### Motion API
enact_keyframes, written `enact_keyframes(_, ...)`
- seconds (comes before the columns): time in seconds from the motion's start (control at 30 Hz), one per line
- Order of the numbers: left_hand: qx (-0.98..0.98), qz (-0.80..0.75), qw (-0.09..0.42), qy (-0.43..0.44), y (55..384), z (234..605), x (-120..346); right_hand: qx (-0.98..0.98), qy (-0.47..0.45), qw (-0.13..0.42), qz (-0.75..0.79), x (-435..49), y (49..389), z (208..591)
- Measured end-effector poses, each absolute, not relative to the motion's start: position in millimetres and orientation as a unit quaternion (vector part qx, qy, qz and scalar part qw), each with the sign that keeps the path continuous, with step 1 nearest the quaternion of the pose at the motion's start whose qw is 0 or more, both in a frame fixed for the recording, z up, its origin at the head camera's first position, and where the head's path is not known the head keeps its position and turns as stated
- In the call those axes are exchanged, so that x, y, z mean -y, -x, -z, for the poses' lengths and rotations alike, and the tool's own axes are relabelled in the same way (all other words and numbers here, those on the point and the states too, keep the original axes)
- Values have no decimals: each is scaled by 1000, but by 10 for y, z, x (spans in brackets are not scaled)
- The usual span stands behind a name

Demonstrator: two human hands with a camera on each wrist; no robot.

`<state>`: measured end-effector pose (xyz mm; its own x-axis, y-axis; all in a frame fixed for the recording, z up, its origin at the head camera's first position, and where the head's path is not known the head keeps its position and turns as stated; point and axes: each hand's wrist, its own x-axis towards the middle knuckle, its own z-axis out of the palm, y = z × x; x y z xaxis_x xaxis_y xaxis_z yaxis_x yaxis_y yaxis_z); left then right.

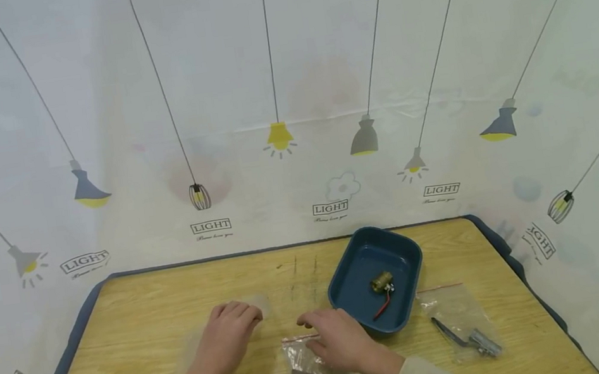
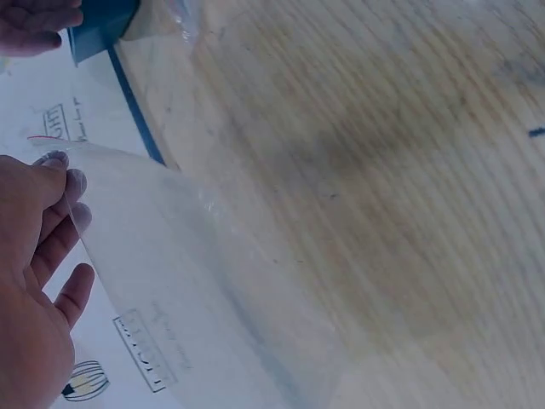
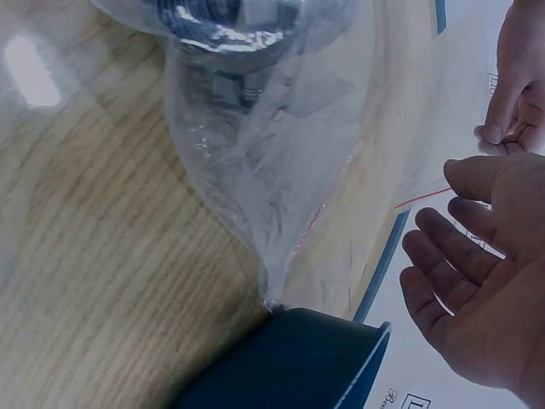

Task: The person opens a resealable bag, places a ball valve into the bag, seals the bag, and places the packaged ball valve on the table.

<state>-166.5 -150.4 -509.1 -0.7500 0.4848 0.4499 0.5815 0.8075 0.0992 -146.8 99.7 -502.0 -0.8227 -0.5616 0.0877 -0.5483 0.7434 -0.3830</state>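
Observation:
My left hand (image 1: 227, 337) pinches the edge of a clear plastic zip bag (image 2: 187, 247), which hangs from the thumb and fingers with nothing visible inside. To its right, my right hand (image 1: 341, 339) hovers with fingers loosely bent and holds nothing. Below the right hand lies a second zip bag (image 1: 303, 356), with a dark lever and a metal fitting inside. A brass ball valve (image 1: 382, 282) with a red handle (image 1: 382, 306) sits in a blue tray (image 1: 337, 280) beyond the right hand.
Right of the tray lies another zip bag (image 1: 454, 302) containing a dark lever and a metal fitting (image 1: 485, 343). The wooden table (image 1: 140, 318) ends at a dark blue edge against a cloth (image 1: 236, 62) printed with lamps.

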Motion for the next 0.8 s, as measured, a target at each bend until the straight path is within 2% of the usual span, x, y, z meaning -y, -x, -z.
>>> enact_keyframes(0.37, 900, 114, 221, 357, 1569, 4914, 1406, -925, 294, -88, 224, -944, 1527, 4931)
enact_keyframes(0.67, 879, 156, 223, 391, 1528, 4820, 1361, -904, 321, -123, 253, -894, 1572, 4885)
enact_keyframes(0.8, 877, 156, 234, 388, 1521, 4788, 1341, -902, 321, -111, 266, -891, 1568, 4872)
